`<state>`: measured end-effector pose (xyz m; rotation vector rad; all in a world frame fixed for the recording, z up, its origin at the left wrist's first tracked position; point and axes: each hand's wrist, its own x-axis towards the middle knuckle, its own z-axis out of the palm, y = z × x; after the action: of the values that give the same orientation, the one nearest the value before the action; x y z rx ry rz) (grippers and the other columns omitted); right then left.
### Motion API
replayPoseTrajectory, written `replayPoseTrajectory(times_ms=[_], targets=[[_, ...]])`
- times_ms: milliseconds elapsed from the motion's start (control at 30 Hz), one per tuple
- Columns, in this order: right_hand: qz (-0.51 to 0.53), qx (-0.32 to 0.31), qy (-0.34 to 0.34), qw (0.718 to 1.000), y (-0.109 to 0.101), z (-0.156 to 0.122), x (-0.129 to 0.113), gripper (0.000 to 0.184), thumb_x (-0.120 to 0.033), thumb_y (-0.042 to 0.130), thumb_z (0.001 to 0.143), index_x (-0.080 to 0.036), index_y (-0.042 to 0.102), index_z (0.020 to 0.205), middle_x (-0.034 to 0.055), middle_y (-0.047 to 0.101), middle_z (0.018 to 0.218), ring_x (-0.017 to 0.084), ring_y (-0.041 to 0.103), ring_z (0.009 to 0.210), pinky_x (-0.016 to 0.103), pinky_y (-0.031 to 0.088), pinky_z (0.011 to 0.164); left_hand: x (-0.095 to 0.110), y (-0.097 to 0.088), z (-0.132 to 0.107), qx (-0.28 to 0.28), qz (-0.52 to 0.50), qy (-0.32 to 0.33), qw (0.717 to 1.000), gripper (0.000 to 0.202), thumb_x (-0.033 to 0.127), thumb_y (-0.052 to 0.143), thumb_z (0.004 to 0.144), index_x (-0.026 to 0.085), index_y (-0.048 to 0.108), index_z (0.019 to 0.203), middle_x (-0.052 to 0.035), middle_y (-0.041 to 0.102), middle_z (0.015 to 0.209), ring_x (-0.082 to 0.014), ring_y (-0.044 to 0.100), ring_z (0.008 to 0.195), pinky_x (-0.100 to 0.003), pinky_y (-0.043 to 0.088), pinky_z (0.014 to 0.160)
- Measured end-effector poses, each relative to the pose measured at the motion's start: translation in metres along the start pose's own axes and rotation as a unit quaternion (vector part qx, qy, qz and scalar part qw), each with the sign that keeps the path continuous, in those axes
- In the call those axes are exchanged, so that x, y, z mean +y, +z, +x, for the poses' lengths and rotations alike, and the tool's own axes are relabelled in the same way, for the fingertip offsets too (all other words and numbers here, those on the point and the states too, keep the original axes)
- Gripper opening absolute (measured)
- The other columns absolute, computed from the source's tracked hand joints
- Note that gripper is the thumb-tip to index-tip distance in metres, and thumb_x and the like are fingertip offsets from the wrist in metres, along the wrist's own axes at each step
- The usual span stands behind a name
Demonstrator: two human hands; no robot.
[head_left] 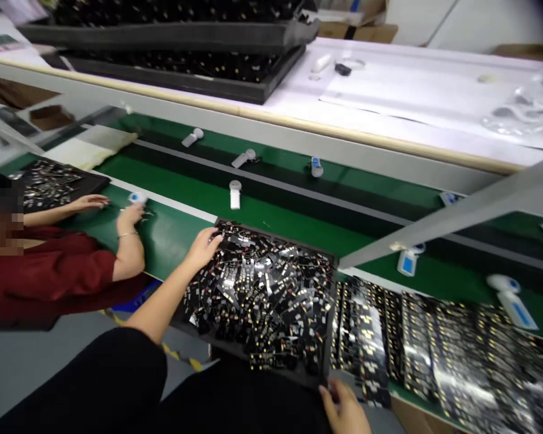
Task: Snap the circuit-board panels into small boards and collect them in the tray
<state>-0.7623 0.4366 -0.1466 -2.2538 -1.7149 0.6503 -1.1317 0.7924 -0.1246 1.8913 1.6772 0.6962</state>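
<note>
A shallow black tray [329,337] full of small loose black circuit-board pieces [262,289] sits at the front edge of the green bench, slightly tilted in the view. My left hand [203,248] grips its far left corner, fingers bent over the rim. At the near right corner, my right hand [346,408] is closed on the rim, thumb and fingers at the edge. Part of the right hand runs off the bottom of the picture. Immediately right of the tray lie rows of black boards with gold pads [416,343].
A co-worker in a dark red sleeve [79,265] works at the left, near another black tray [90,184]. Small white devices [235,196] rest on the green conveyor [181,190]. Stacked black trays [172,36] stand on the shelf above; a grey post [434,220] slants across at right.
</note>
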Motion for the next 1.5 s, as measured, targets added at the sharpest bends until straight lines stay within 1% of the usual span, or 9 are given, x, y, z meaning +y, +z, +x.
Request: replayPoseTrajectory(times_ms=[167,267,400,633,833,1100,1233,1400,1500], targets=[[-0.085,-0.078,-0.172,0.978,0.048,0.021,-0.019,0.017,-0.020,0.060,0.086,-0.023,0.067,0.101,0.0047,0.069,0.097,0.020,0.066,0.092,0.029,0.053,0.082,-0.056,-0.019,-0.099,0.086,-0.047,-0.121,0.988,0.061,0.062,0.049,0.077,0.013,0.061,0.111,-0.0155,0.062,0.121,-0.0296,0.057,0.113,-0.044,0.043,0.103],[-0.107,-0.100,-0.225,0.963,0.073,0.041,-0.043,0.041,-0.022,0.071,0.078,-0.030,0.062,0.117,0.0036,0.067,0.103,0.024,0.062,0.098,0.031,0.051,0.083,-0.080,-0.024,-0.144,0.111,-0.083,-0.203,0.969,0.062,0.062,0.052,0.074,0.012,0.062,0.107,-0.0132,0.069,0.101,-0.0286,0.065,0.093,-0.043,0.053,0.087],[-0.140,-0.114,-0.252,0.951,0.091,0.051,-0.062,0.043,-0.028,0.070,0.079,-0.026,0.059,0.120,0.0063,0.066,0.103,0.025,0.060,0.098,0.035,0.049,0.082,-0.100,-0.038,-0.173,0.119,-0.124,-0.263,0.949,0.055,0.057,0.062,0.069,0.017,0.064,0.106,-0.0074,0.071,0.090,-0.0269,0.066,0.085,-0.039,0.055,0.077],[-0.177,-0.104,-0.218,0.954,0.091,0.046,-0.068,0.009,-0.018,0.055,0.086,-0.020,0.064,0.087,0.0046,0.065,0.098,0.020,0.059,0.096,0.030,0.046,0.084,-0.133,-0.055,-0.198,0.120,-0.169,-0.315,0.926,0.060,0.055,0.069,0.063,0.021,0.065,0.112,-0.0051,0.070,0.091,-0.0280,0.065,0.089,-0.041,0.054,0.080],[-0.201,-0.103,-0.177,0.958,0.094,0.042,-0.070,0.031,-0.023,0.071,0.074,-0.022,0.062,0.103,0.0049,0.066,0.105,0.025,0.062,0.095,0.033,0.050,0.079,-0.149,-0.041,-0.196,0.108,-0.225,-0.330,0.911,0.067,0.061,0.069,0.059,0.020,0.064,0.112,-0.0111,0.068,0.112,-0.0325,0.062,0.107,-0.043,0.055,0.083],[-0.200,-0.075,-0.160,0.964,0.101,0.038,-0.071,0.039,-0.004,0.056,0.075,-0.020,0.065,0.109,0.0086,0.069,0.103,0.022,0.067,0.085,0.030,0.051,0.073,-0.142,-0.029,-0.177,0.064,-0.268,-0.316,0.908,0.063,0.058,0.069,0.063,0.019,0.063,0.112,-0.0145,0.068,0.118,-0.0324,0.061,0.116,-0.042,0.056,0.085],[-0.160,-0.045,-0.172,0.971,0.082,0.035,-0.078,0.022,-0.013,0.058,0.077,-0.020,0.068,0.095,0.0070,0.069,0.095,0.026,0.065,0.090,0.033,0.052,0.074,-0.144,-0.026,-0.170,0.053,-0.250,-0.299,0.919,0.066,0.060,0.063,0.067,0.017,0.060,0.116,-0.0159,0.067,0.119,-0.0326,0.062,0.115,-0.043,0.056,0.087],[-0.096,0.058,-0.112,0.987,0.044,0.067,-0.107,0.042,-0.022,0.032,0.096,-0.015,0.048,0.134,0.0128,0.061,0.119,0.023,0.059,0.107,0.035,0.046,0.094,-0.150,-0.017,-0.138,0.055,-0.175,-0.266,0.946,0.054,0.055,0.060,0.070,0.016,0.064,0.106,-0.0170,0.065,0.125,-0.0337,0.055,0.123,-0.044,0.043,0.106],[-0.063,0.085,-0.095,0.990,0.030,0.095,-0.115,0.057,-0.039,0.048,0.091,-0.018,0.036,0.143,0.0111,0.048,0.139,0.024,0.048,0.125,0.032,0.040,0.104,-0.147,-0.005,-0.109,0.041,-0.134,-0.246,0.959,0.048,0.052,0.053,0.076,0.015,0.066,0.104,-0.0173,0.063,0.129,-0.0317,0.050,0.129,-0.042,0.036,0.111]])
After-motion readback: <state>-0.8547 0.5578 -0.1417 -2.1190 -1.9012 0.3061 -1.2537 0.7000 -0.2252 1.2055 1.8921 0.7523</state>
